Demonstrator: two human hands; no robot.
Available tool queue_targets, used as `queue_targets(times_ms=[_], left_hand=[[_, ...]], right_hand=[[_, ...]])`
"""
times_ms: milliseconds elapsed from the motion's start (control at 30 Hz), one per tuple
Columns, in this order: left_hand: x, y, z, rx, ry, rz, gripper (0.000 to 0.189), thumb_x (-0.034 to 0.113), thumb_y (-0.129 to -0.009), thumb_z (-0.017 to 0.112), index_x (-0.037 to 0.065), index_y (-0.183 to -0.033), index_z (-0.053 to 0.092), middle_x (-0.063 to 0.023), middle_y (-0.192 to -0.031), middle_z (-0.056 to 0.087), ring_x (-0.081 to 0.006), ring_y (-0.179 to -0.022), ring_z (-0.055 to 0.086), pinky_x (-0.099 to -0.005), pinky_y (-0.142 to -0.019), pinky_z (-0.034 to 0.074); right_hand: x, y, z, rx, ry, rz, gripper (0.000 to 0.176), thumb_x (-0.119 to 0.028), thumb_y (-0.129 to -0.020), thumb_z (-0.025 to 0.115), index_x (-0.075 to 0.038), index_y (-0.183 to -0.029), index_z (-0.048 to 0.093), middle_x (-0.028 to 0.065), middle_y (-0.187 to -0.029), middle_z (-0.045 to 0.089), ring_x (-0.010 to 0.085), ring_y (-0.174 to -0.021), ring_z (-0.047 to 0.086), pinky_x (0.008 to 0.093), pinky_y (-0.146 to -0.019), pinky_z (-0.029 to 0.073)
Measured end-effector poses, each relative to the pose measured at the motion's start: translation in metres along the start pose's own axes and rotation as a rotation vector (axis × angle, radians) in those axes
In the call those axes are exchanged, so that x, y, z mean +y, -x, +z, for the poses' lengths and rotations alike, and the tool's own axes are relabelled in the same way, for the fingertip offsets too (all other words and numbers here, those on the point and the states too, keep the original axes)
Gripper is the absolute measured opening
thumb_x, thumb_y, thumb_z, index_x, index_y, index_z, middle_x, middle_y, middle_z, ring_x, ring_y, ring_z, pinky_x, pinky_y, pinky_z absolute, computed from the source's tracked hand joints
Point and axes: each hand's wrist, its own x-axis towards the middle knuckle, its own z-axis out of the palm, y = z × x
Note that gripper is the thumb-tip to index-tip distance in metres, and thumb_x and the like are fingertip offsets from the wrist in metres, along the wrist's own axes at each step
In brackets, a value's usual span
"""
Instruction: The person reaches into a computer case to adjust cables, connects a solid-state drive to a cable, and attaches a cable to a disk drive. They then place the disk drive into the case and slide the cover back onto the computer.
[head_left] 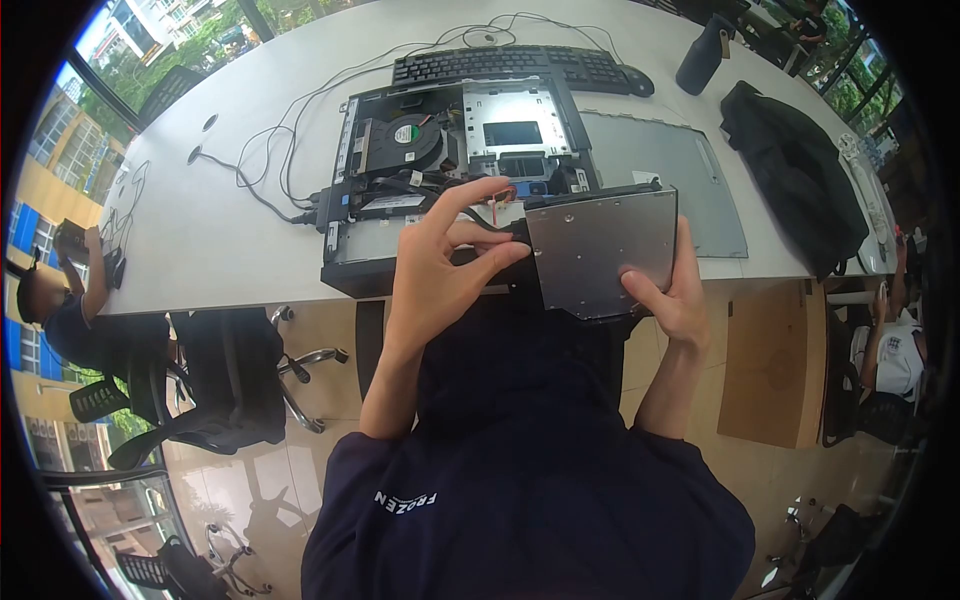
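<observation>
A slim silver optical drive [602, 248] is tilted in front of the open desktop computer [345, 262], over the table's near edge. My right hand [668, 290] grips the drive by its right side, thumb on the metal face and fingers behind. At the drive's left edge, my left hand [450, 255] pinches a black cable connector [520, 236] between thumb and finger. Whether the connector is fully seated cannot be seen. Its cable runs back towards the case. Inside the case show a round black fan [405, 145] and a silver metal bracket [510, 125].
Behind the case lie a black keyboard [490, 65] and mouse [637, 80]. A flat grey side panel [690, 180], a dark bottle [703, 58] and a black bag [790, 175] are to the right. Loose cables [270, 150] cross the left side. Another person [75, 270] sits at left.
</observation>
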Motion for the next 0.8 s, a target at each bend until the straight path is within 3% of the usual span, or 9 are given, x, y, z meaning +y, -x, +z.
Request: queue_targets(times_ms=[133, 200, 300, 433, 533, 633, 700, 800], left_hand=[[-0.004, 0.003, 0.0, -0.021, -0.222, 0.149, 0.067, -0.001, -0.078, 0.085, -0.001, -0.14, 0.06, -0.0062, -0.086, 0.079, -0.0032, -0.083, 0.067, -0.0218, -0.081, 0.052], [-0.007, 0.003, 0.001, 0.036, -0.278, 0.284, 0.061, 0.001, -0.077, 0.087, 0.0, -0.134, 0.066, -0.0074, -0.081, 0.079, -0.0032, -0.077, 0.065, -0.0226, -0.08, 0.052], [-0.01, 0.005, 0.003, 0.035, -0.317, 0.324, 0.059, 0.003, -0.076, 0.088, -0.001, -0.131, 0.068, -0.0083, -0.085, 0.08, -0.0041, -0.077, 0.065, -0.0221, -0.082, 0.051], [-0.008, 0.005, -0.001, 0.031, -0.292, 0.298, 0.06, 0.004, -0.075, 0.089, 0.0, -0.131, 0.068, -0.0068, -0.082, 0.079, -0.005, -0.081, 0.067, -0.0231, -0.084, 0.052], [-0.008, 0.003, -0.004, -0.015, -0.213, 0.224, 0.056, 0.002, -0.076, 0.088, -0.001, -0.129, 0.069, -0.0078, -0.09, 0.08, -0.0083, -0.088, 0.071, -0.0256, -0.086, 0.053], [-0.012, 0.001, -0.002, 0.0, -0.18, 0.27, 0.052, -0.001, -0.082, 0.083, -0.004, -0.131, 0.064, -0.012, -0.099, 0.078, -0.0137, -0.092, 0.073, -0.0271, -0.088, 0.054], [-0.006, 0.0, -0.003, -0.1, -0.035, 0.164, 0.048, -0.005, -0.089, 0.075, -0.005, -0.134, 0.057, -0.0164, -0.103, 0.076, -0.0182, -0.094, 0.074, -0.0277, -0.088, 0.055], [-0.01, 0.001, -0.006, -0.112, -0.037, 0.123, 0.044, -0.006, -0.092, 0.07, -0.006, -0.134, 0.054, -0.0167, -0.099, 0.076, -0.0195, -0.094, 0.075, -0.0279, -0.088, 0.055]], right_hand=[[-0.001, 0.001, -0.002, -0.01, 0.04, -0.018, 0.061, -0.018, -0.089, 0.076, 0.002, -0.137, 0.044, 0.0103, -0.121, 0.057, 0.0171, -0.113, 0.054, 0.0326, -0.101, 0.043], [-0.002, 0.002, -0.001, -0.007, 0.016, -0.007, 0.062, -0.018, -0.09, 0.076, 0.002, -0.138, 0.043, 0.0104, -0.121, 0.057, 0.0173, -0.113, 0.053, 0.0326, -0.101, 0.043], [0.001, 0.0, -0.004, -0.018, -0.007, -0.001, 0.064, -0.018, -0.09, 0.076, 0.003, -0.14, 0.043, 0.0108, -0.121, 0.057, 0.0177, -0.113, 0.053, 0.0325, -0.101, 0.043], [0.001, -0.001, -0.001, -0.042, -0.021, -0.011, 0.065, -0.019, -0.089, 0.076, 0.003, -0.141, 0.042, 0.0111, -0.121, 0.056, 0.018, -0.112, 0.053, 0.0324, -0.102, 0.042], [0.005, -0.002, 0.003, -0.007, -0.034, -0.011, 0.064, -0.019, -0.089, 0.076, 0.003, -0.14, 0.043, 0.011, -0.121, 0.057, 0.0176, -0.113, 0.053, 0.0323, -0.102, 0.042], [0.004, -0.005, 0.001, 0.016, -0.108, 0.006, 0.065, -0.018, -0.088, 0.077, 0.004, -0.14, 0.045, 0.012, -0.123, 0.059, 0.0182, -0.115, 0.054, 0.0324, -0.103, 0.042], [0.004, -0.007, 0.001, 0.032, -0.132, 0.022, 0.065, -0.018, -0.087, 0.077, 0.005, -0.14, 0.046, 0.0125, -0.124, 0.059, 0.0188, -0.116, 0.054, 0.0326, -0.103, 0.042], [0.005, -0.009, -0.001, 0.03, -0.147, 0.029, 0.067, -0.017, -0.087, 0.077, 0.005, -0.141, 0.046, 0.0137, -0.127, 0.059, 0.02, -0.119, 0.055, 0.0332, -0.105, 0.041]])
